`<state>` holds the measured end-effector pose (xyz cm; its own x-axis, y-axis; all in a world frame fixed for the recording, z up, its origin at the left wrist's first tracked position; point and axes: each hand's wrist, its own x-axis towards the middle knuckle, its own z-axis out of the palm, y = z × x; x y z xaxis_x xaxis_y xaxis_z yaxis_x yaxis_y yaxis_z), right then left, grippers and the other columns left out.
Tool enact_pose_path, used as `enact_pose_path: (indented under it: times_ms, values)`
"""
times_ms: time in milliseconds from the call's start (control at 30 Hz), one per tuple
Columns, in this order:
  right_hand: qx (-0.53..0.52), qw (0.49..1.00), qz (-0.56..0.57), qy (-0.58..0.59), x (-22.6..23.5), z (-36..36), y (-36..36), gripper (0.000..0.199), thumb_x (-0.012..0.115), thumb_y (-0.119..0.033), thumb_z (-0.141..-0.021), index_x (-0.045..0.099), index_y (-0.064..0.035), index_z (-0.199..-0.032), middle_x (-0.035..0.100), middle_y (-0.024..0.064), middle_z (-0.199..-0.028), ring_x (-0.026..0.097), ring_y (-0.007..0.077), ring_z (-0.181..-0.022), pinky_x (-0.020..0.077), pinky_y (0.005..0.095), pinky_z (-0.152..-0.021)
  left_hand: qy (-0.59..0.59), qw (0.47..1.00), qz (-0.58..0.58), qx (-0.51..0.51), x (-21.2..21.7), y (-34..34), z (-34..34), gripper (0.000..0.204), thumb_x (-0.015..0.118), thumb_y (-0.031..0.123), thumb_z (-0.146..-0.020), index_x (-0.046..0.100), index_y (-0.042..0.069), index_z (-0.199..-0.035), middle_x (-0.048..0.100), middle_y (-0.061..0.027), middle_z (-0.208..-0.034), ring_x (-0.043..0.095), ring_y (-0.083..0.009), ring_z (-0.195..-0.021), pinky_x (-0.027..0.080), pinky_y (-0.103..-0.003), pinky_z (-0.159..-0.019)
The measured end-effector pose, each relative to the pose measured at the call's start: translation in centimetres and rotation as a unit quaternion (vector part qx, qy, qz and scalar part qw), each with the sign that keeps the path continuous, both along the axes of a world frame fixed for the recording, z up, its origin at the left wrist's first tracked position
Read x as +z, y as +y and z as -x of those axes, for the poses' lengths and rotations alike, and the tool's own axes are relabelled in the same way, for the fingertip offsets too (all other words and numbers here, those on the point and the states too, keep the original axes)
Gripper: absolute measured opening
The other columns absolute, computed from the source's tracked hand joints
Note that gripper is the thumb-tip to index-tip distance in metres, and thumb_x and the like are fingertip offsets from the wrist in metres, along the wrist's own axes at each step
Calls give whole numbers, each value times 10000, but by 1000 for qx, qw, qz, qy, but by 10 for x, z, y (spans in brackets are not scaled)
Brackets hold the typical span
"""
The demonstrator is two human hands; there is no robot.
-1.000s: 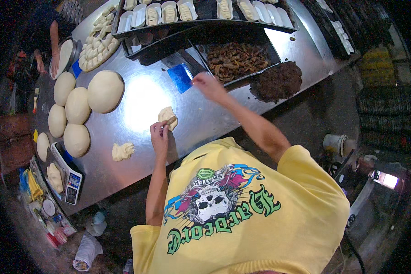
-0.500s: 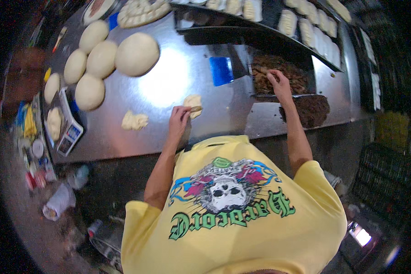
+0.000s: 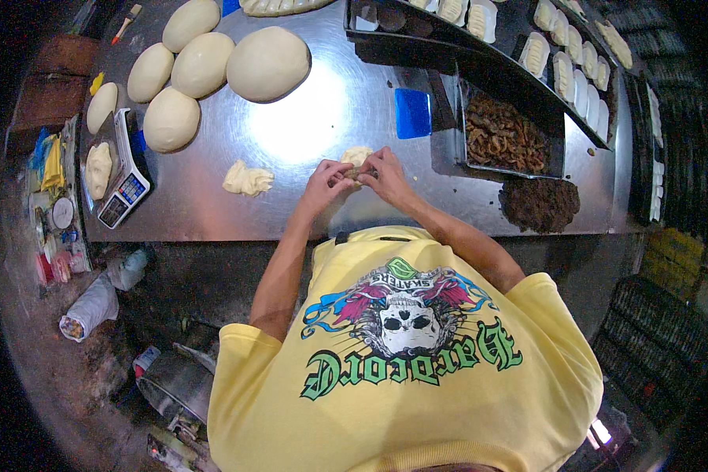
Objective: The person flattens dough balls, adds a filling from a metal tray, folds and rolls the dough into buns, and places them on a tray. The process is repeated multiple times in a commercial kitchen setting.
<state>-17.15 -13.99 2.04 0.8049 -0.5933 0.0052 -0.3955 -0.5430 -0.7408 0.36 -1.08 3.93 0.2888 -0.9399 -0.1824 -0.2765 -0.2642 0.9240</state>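
Both my hands meet over the steel table. My left hand and my right hand pinch a small piece of dough between them, with a bit of brown filling showing at the fingertips. A second small lump of dough lies on the table just left of my left hand. To the right stands a metal tray of brown shredded filling, and a dark mound of filling sits on the table's right end.
Several large dough balls lie at the table's far left. A small scale with dough sits on the left edge. A blue scraper lies mid-table. A raised shelf holds rows of filled pastries. Bags and a pot stand on the floor.
My right hand has come back from the filling tray to the dough piece. Both hands now close around it together.
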Motion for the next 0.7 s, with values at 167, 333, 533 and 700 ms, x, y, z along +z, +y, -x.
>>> enact_pose_path:
  times_ms: [167, 333, 533, 700]
  values:
    - [-70, 991, -108, -30, -8, -4, 11, 300, 762, -149, -853, 627, -37, -1096, 522, 153, -1047, 564, 295, -945, 496, 392, -824, -69, 997, 39, -20, -13, 5, 2, 352, 743, 120, -895, 682, 70, -1238, 564, -96, -1146, 643, -192, -933, 554, -311, -823]
    - [-60, 995, -77, -33, -10, 4, 18, 300, 753, -110, -851, 623, -36, -1111, 518, 149, -1054, 566, 288, -907, 498, 379, -821, -88, 995, 39, -16, -22, 5, 5, 343, 723, 169, -894, 685, 77, -1222, 576, -121, -1133, 617, -261, -988, 526, -368, -862]
    - [-106, 989, -79, -72, 14, 5, 20, 249, 722, -202, -877, 665, -38, -1055, 647, 185, -1083, 590, 369, -1081, 482, 481, -941, -241, 969, 54, -24, -43, -3, 9, 286, 730, 147, -889, 714, 78, -1166, 593, -139, -1106, 597, -309, -1029, 513, -396, -893]
    - [-239, 951, -163, -113, 37, 93, -17, 210, 682, -192, -924, 677, -34, -1062, 685, 111, -1035, 637, 252, -998, 509, 396, -882, -261, 958, 117, -28, -17, 4, 18, 311, 677, 119, -934, 683, 55, -1238, 583, -148, -1112, 581, -314, -1048, 493, -412, -923]
